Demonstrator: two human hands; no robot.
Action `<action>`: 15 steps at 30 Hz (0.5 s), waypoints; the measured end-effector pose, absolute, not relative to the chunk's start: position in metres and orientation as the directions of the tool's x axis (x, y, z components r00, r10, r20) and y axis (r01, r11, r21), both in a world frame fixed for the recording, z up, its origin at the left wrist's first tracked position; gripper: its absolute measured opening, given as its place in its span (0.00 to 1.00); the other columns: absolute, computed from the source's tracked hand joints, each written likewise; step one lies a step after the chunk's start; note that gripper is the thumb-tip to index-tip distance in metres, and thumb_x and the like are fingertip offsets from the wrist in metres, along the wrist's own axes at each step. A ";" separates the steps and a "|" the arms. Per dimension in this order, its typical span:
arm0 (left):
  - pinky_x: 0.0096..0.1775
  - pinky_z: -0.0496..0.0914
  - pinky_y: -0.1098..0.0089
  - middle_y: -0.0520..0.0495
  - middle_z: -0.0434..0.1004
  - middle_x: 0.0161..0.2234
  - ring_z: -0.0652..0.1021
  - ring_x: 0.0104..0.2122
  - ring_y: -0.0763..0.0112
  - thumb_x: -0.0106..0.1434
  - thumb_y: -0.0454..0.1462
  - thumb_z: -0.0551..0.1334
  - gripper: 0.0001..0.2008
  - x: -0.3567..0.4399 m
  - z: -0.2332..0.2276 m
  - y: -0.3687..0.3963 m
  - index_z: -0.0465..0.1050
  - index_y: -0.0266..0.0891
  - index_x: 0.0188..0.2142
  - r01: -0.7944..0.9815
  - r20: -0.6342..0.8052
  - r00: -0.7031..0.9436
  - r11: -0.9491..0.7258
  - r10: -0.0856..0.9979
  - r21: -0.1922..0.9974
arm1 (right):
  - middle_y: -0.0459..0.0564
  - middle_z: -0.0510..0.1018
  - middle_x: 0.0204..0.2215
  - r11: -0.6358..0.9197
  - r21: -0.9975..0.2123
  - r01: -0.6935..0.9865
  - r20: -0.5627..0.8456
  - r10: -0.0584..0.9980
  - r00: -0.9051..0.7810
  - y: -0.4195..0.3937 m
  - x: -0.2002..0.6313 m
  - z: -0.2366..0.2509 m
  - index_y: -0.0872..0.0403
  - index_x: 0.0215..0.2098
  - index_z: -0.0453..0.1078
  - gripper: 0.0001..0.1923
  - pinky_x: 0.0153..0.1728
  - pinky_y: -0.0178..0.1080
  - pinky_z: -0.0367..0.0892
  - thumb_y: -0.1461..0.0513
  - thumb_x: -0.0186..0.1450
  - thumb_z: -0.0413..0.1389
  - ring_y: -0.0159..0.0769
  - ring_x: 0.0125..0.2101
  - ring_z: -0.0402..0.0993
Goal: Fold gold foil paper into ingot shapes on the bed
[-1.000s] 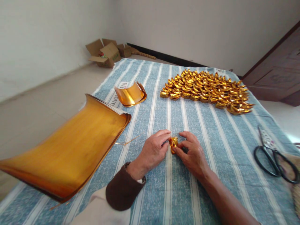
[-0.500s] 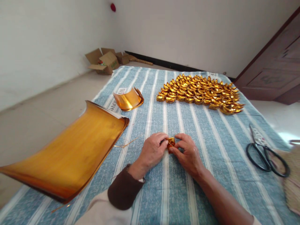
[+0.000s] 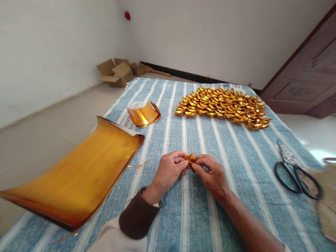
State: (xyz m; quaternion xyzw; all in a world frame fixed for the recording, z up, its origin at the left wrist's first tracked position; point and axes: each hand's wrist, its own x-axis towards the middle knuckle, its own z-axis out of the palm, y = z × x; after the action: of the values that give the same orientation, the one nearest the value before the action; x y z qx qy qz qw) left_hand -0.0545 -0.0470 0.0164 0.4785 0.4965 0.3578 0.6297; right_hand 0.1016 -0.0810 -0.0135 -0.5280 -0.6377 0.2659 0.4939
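Observation:
Between my two hands is a small piece of gold foil paper (image 3: 191, 158), partly folded, its middle opened into a peak. My left hand (image 3: 172, 168) pinches its left side with thumb and fingers. The right side is gripped by my right hand (image 3: 211, 175), thumb toward me. Fingertips cover much of the paper's lower part. Beyond the hands lies a dense cluster of folded gold paper ingots (image 3: 223, 106). A short stack of curled gold foil strips (image 3: 144, 114) sits farther left.
A large curved stack of gold foil sheets (image 3: 78, 171) covers the table's left side. Black-handled scissors (image 3: 288, 173) lie at the right, by a woven tan item (image 3: 328, 196). Thin gold scraps (image 3: 140, 163) rest on the striped cloth (image 3: 157, 143). Cardboard boxes (image 3: 118, 75) stand on the floor behind.
The foil paper has been turned and bent, and its upper edge now stands up in a peak. Both hands keep hold of it with shifted fingers. The view has tilted slightly.

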 end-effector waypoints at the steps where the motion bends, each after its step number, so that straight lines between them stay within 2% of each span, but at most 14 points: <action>1: 0.25 0.67 0.76 0.50 0.78 0.25 0.73 0.21 0.76 0.51 0.34 0.64 0.09 -0.054 0.017 -0.048 0.74 0.35 0.34 0.014 -0.288 0.242 0.293 0.926 0.956 | 0.50 0.79 0.33 0.301 -0.864 0.404 0.349 0.936 0.047 -0.081 0.101 -0.013 0.50 0.29 0.75 0.06 0.41 0.46 0.71 0.59 0.63 0.59 0.39 0.37 0.76; 15: 0.23 0.69 0.79 0.51 0.78 0.23 0.76 0.22 0.77 0.52 0.32 0.66 0.06 -0.042 0.019 -0.054 0.75 0.34 0.32 -0.064 -0.305 0.160 0.318 0.939 0.946 | 0.51 0.79 0.33 0.229 -0.912 0.339 0.304 0.934 0.188 -0.082 0.094 -0.004 0.52 0.22 0.68 0.11 0.37 0.42 0.70 0.61 0.62 0.57 0.38 0.35 0.76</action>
State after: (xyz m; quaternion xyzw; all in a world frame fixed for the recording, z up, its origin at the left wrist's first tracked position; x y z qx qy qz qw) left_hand -0.0419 -0.0540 0.0190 0.4275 0.5118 0.3979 0.6301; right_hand 0.0940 -0.0821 -0.0043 -0.5552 -0.5734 0.2783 0.5343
